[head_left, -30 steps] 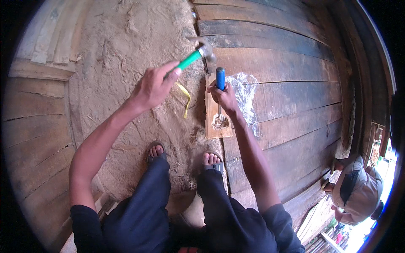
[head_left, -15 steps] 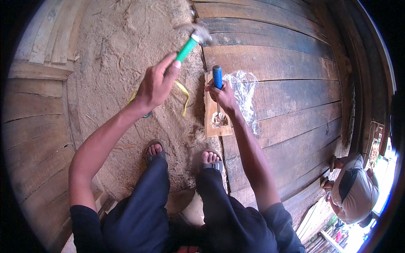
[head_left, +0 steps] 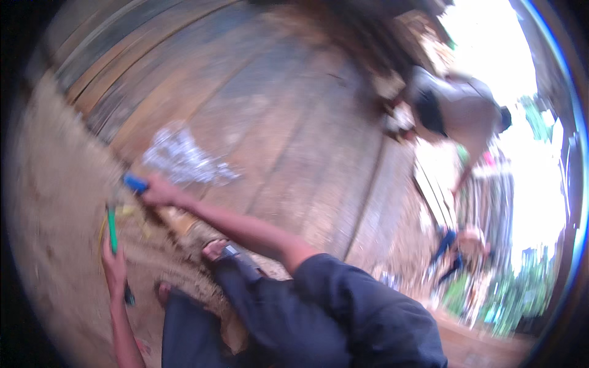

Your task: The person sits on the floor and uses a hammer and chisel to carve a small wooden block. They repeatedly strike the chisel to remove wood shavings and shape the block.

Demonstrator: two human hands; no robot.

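Observation:
The picture is smeared by motion. My left hand (head_left: 114,267) is closed round the green handle of a hammer (head_left: 112,228), whose head is blurred. To its right, my right hand (head_left: 161,191) grips a chisel by its blue handle (head_left: 134,182). The chisel's blade is hidden behind the hand. Partly under my right forearm lies a pale wooden block (head_left: 178,222); the cut hollow in it cannot be made out now. Crumpled clear plastic (head_left: 181,156) lies on the boards just beyond my right hand.
Dark wooden planks (head_left: 294,135) spread across the middle. Sawdust-covered ground (head_left: 55,202) lies at left, with a yellow strap (head_left: 126,210) near the hammer. A bending person (head_left: 457,104) is at the upper right, another person (head_left: 457,248) below, and stacked poles (head_left: 494,202) stand beyond.
The view has swung to the right, bringing more of the outdoors and a second person into sight. The hammer has come down closer to the chisel. Both hands keep their holds.

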